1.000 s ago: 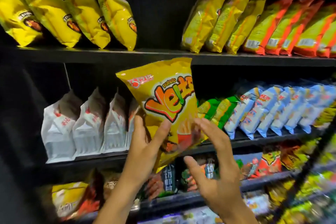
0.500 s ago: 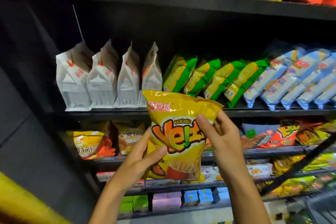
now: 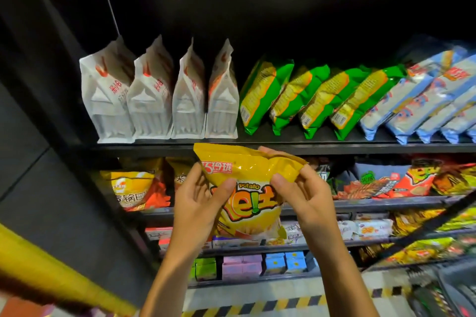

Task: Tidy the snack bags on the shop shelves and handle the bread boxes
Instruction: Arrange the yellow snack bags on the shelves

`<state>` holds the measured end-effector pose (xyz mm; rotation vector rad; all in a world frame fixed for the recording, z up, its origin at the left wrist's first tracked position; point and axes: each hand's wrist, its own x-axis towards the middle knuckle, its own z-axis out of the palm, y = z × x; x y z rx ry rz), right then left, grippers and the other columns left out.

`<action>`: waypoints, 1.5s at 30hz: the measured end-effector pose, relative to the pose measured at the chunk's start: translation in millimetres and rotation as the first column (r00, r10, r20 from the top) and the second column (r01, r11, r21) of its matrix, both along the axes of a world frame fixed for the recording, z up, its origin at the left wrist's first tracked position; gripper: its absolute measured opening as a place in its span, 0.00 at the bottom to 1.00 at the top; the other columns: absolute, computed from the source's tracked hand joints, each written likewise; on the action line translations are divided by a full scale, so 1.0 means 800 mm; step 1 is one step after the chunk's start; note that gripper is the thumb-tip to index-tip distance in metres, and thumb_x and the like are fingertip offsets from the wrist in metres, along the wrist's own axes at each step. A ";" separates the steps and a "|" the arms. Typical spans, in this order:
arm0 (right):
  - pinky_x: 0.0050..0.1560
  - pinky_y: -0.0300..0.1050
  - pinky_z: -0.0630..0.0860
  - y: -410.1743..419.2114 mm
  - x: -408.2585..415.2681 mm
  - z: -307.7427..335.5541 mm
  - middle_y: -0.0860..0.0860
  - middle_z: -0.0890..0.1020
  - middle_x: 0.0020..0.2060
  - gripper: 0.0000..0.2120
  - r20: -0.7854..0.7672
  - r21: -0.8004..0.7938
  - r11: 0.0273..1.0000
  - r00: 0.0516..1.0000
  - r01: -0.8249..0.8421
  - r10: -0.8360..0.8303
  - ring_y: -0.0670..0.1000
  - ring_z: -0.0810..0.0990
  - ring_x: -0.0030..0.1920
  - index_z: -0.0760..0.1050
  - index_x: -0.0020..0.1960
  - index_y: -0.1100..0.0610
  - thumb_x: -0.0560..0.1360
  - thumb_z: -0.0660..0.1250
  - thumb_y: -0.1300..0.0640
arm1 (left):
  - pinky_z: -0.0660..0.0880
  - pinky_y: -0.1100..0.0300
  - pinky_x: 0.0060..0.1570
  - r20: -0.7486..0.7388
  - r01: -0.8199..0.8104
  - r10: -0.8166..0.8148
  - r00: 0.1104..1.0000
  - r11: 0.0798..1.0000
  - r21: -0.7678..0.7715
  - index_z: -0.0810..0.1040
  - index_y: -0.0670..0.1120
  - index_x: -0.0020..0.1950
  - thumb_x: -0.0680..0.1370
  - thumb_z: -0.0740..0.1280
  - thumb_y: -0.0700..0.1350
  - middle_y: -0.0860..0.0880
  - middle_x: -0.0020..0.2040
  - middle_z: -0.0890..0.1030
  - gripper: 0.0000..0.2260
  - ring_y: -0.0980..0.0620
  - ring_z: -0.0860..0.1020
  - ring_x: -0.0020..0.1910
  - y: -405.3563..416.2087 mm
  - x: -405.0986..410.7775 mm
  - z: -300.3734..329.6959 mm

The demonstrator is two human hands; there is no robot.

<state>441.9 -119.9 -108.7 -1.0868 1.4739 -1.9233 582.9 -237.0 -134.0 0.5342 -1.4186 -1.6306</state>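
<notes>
Hands: left hand (image 3: 198, 203) and right hand (image 3: 304, 195) each with grip closed on yellow chip bag (image 3: 247, 188), held in air before shelf edge (image 3: 154, 147) | risk: squeezing crushes chips, slick foil slips | beyond: white pouches (image 3: 154, 100) could topple if bumped

In front of me the black shelf (image 3: 283, 148) carries four white pouches (image 3: 152, 100) upright at its left, four green bags (image 3: 309, 100) leaning beside them, then pale blue packets (image 3: 425, 103). The lower shelf (image 3: 373, 204) holds yellow and orange bags (image 3: 134, 188).
</notes>
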 end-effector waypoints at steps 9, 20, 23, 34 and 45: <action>0.37 0.40 0.76 -0.012 -0.003 0.003 0.51 0.84 0.36 0.13 0.024 0.025 0.974 0.974 0.226 -0.227 0.49 0.81 0.36 0.87 0.52 0.60 0.82 0.65 0.56 | 0.78 0.69 0.51 0.102 0.067 -0.063 0.993 0.997 -0.040 0.78 0.49 0.60 0.68 0.78 0.44 0.56 0.53 0.86 0.22 0.57 0.84 0.55 -0.001 0.003 -0.005; 0.37 0.38 0.77 -0.020 0.001 -0.006 0.46 0.85 0.35 0.13 -0.007 0.022 0.972 0.973 0.233 -0.233 0.46 0.84 0.37 0.85 0.53 0.62 0.82 0.64 0.55 | 0.82 0.61 0.47 -0.084 0.074 -0.065 0.994 0.990 0.116 0.85 0.56 0.54 0.76 0.74 0.42 0.48 0.52 0.87 0.10 0.49 0.85 0.55 0.007 -0.001 0.017; 0.39 0.42 0.78 -0.020 0.001 -0.005 0.49 0.86 0.37 0.13 -0.031 0.004 0.980 0.979 0.199 -0.199 0.49 0.84 0.39 0.86 0.54 0.60 0.83 0.64 0.55 | 0.82 0.59 0.47 -0.135 0.087 -0.067 0.989 0.985 0.151 0.86 0.55 0.51 0.75 0.71 0.40 0.47 0.54 0.86 0.11 0.47 0.85 0.55 0.004 -0.002 0.020; 0.50 0.42 0.81 -0.011 -0.002 -0.007 0.56 0.89 0.45 0.20 -0.016 0.086 0.991 0.994 0.105 -0.104 0.53 0.88 0.49 0.85 0.57 0.60 0.86 0.55 0.55 | 0.82 0.56 0.53 -0.237 0.175 -0.136 0.962 0.972 0.154 0.84 0.50 0.48 0.75 0.72 0.38 0.46 0.55 0.84 0.07 0.43 0.81 0.62 -0.013 0.001 0.009; 0.60 0.36 0.77 0.016 -0.026 -0.029 0.43 0.81 0.65 0.34 -0.082 0.257 0.962 0.990 -0.091 0.116 0.45 0.79 0.67 0.68 0.76 0.50 0.74 0.77 0.55 | 0.80 0.52 0.58 -0.222 0.116 -0.058 0.973 0.959 0.260 0.79 0.51 0.62 0.78 0.67 0.45 0.46 0.59 0.84 0.13 0.48 0.82 0.59 0.001 -0.020 0.023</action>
